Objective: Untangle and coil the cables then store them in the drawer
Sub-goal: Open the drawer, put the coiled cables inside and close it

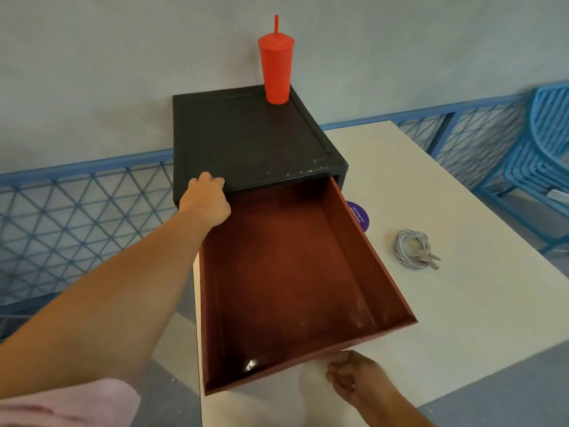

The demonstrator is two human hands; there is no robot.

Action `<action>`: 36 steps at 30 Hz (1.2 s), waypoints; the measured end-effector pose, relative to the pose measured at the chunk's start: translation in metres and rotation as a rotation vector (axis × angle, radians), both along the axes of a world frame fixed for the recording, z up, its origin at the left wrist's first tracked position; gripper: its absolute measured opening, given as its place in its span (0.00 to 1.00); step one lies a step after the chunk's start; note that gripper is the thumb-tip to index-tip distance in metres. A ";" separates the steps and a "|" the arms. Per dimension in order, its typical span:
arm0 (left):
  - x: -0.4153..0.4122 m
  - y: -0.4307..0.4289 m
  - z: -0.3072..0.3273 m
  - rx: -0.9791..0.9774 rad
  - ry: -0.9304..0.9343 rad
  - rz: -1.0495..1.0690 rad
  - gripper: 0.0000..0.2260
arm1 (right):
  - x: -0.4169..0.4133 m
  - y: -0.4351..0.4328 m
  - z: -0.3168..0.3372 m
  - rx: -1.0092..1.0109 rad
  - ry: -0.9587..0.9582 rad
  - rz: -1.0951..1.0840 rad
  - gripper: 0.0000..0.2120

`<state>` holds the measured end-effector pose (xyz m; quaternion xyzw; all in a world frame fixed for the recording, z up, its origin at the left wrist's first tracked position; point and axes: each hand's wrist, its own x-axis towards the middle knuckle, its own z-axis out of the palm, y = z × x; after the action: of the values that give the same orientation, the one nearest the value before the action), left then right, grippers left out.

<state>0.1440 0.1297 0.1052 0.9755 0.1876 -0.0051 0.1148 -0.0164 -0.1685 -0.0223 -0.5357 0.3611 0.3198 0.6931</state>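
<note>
A red-brown drawer [363,241] is pulled far out of a black cabinet [246,137] on the white table; its inside holds nothing. My left hand [206,200] presses on the cabinet's front left corner, fingers curled over the top edge. Just under the drawer's front edge, my right hand [357,377] has its fingers curled beneath the front panel. A coiled grey-white cable [412,249] lies on the table to the right of the drawer, apart from both hands.
A red tumbler with a straw [277,69] stands on the cabinet's back right. A purple round sticker [360,215] shows beside the drawer. A blue mesh fence [77,217] runs behind the white table [462,303], and a blue chair [542,155] stands at the right.
</note>
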 end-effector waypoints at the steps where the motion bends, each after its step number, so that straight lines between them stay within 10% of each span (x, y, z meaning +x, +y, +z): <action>1: -0.001 -0.002 -0.001 0.039 0.029 -0.019 0.27 | 0.005 -0.009 -0.002 -0.060 -0.014 -0.006 0.13; 17: 0.007 -0.264 -0.021 -0.567 -0.140 -0.353 0.22 | 0.187 -0.156 0.024 -0.388 -0.351 -0.156 0.11; 23: 0.055 -0.341 -0.055 -0.964 0.159 0.065 0.25 | 0.234 -0.183 0.026 -0.322 -0.300 0.074 0.03; 36: 0.084 -0.368 -0.106 -0.959 0.340 0.428 0.15 | 0.271 -0.201 0.022 -0.097 -0.116 0.221 0.06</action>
<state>0.2278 -0.2384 -0.0011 0.7393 0.3744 -0.2241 0.5128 0.2548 -0.3695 -0.0001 -0.6226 0.2742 0.3452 0.6466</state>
